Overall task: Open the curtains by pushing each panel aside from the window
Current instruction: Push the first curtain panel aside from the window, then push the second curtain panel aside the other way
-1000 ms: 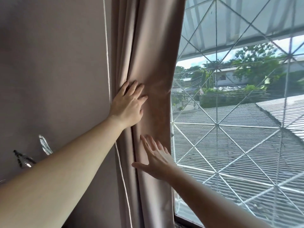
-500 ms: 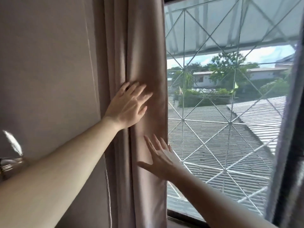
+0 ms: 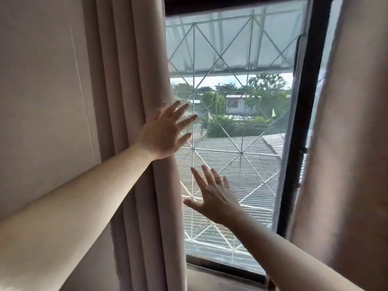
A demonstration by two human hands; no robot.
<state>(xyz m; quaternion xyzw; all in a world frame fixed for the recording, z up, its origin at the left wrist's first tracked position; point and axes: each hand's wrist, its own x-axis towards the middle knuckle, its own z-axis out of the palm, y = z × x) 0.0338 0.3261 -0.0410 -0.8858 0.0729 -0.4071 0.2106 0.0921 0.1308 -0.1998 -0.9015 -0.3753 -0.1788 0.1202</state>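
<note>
The left curtain panel [image 3: 134, 85] hangs in beige folds, bunched against the wall at the window's left side. My left hand [image 3: 165, 131] is spread open at the panel's right edge, fingers reaching past it in front of the glass. Below it my right hand [image 3: 214, 194] is open too, fingers apart, in front of the window [image 3: 237, 97] and clear of the fabric. A second beige panel [image 3: 348, 133] hangs at the right, covering that side of the window.
A black window frame post [image 3: 298, 131] stands between the glass and the right panel. A white metal grille [image 3: 241, 152] lies behind the glass. The plain wall [image 3: 42, 91] is on the left, the sill [image 3: 222, 267] below.
The view has swung to the right, bringing the right panel and black frame into sight. Both hands have come off the left panel's face and now hover near its right edge.
</note>
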